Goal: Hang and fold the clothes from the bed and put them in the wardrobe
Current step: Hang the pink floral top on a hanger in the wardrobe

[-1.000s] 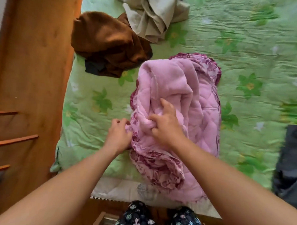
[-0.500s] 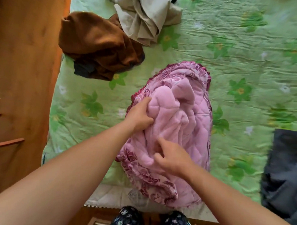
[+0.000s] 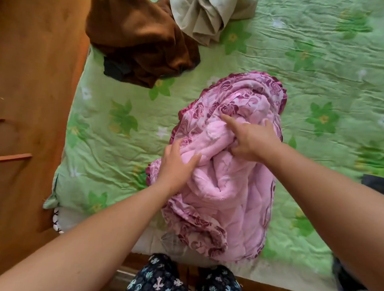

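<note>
Head view.

Item 1: pink quilted garment, bulky and soft. It has a pale plush lining, a maroon rose-print satin face and a ruffled maroon border. It lies in a loosely rolled heap at the near edge of the bed, lining mostly upward, with one printed end overhanging that edge.

Item 2: left hand. The fingers are straight and together, the thumb apart, laid flat on the heap's left flank.

Item 3: right hand, on the upper middle of the heap. One finger is stretched toward the printed band and the others are bent into a fold of plush, gripping it.

Item 4: bed with a green flower-print quilted cover. The cover is creased all over. There is open cover to the right of the heap and beyond it, and a narrower strip between the heap and the left edge. The near-left corner of the cover is turned up over a white mattress edge.

Item 5: brown fleece garment, crumpled at the left edge and well apart from the pink heap, with a black cloth showing beneath it.

Item 6: beige woven cloth, bunched and touching the brown fleece on its far side.

Item 7: dark grey cloth, toward the right of the near edge and partly behind the right forearm.

Item 8: orange-brown wooden floor, along the bed's left edge.

Item 9: dark flower-print trousers, at the near edge.
</note>
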Motion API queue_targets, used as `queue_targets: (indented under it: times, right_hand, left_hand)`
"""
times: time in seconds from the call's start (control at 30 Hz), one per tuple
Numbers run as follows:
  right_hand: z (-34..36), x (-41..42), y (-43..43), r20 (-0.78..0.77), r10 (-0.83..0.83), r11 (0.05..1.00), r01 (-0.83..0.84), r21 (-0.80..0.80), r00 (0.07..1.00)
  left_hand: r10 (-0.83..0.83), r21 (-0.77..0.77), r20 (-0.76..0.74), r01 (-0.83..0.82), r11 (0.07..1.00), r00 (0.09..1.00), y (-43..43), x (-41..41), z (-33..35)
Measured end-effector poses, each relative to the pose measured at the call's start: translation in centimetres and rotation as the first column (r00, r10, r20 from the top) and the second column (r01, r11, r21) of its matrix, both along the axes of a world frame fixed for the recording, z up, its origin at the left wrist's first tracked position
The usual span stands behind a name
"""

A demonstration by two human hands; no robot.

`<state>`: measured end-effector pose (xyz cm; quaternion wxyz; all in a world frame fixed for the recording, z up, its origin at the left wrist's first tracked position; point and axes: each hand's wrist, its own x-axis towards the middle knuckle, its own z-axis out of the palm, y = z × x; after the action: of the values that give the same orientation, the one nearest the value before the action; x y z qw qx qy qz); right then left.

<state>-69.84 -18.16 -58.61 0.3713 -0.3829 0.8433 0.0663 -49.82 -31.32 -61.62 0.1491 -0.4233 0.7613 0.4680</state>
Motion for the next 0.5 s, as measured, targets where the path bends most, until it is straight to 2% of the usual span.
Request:
queue_targets:
  times: [0.07, 0.13, 0.23, 0.3, 0.33, 0.4, 0.43, 0.5]
  right_hand:
    - [-0.8, 0.2, 0.4, -0.045, 0.052, 0.995, -0.048, 0.089, 0.998]
    - [-1.3, 0.6, 0.5, -0.080, 0.084, 0.990, -0.074, 0.116, 0.993]
    - [-1.5, 1.3, 0.0, -0.160, 0.145, 0.986, -0.129, 0.103, 0.976]
    - [-1.5, 1.7, -0.3, -0.212, 0.182, 0.983, -0.171, 0.069, 0.960]
    - [-1.3, 1.9, -0.4, -0.192, 0.166, 0.986, -0.162, 0.034, 0.967]
    - [-0.8, 2.3, -0.6, -0.039, 0.052, 0.997, -0.054, -0.051, 0.998]
    - [-0.5, 2.4, -0.6, 0.058, 0.007, 0.997, -0.002, -0.083, 0.998]
    - [0.3, 2.2, -0.6, 0.216, -0.013, 0.996, 0.032, -0.086, 0.976]
  left_hand:
    - [-0.090, 0.046, 0.091, 0.086, 0.995, 0.992, -0.4, 1.8, -0.7]
    - [-0.129, 0.044, 0.108, 0.125, 0.991, 0.986, 0.0, 2.4, -1.6]
    - [-0.044, -0.083, 0.110, 0.053, 0.995, 0.993, 0.2, 1.7, -2.0]
    - [-0.145, -0.186, 0.140, 0.170, 0.968, 0.979, 0.2, 1.0, -2.1]
    - [-0.194, -0.160, 0.103, 0.208, 0.965, 0.976, 0.2, 0.6, -2.1]
    - [-0.184, 0.027, -0.003, 0.184, 0.983, 0.983, 0.1, -0.4, -1.9]
    - [-0.177, 0.103, -0.008, 0.177, 0.979, 0.984, 0.1, -0.8, -1.9]
    - [-0.284, 0.087, 0.073, 0.277, 0.957, 0.956, 0.0, -1.2, -2.4]
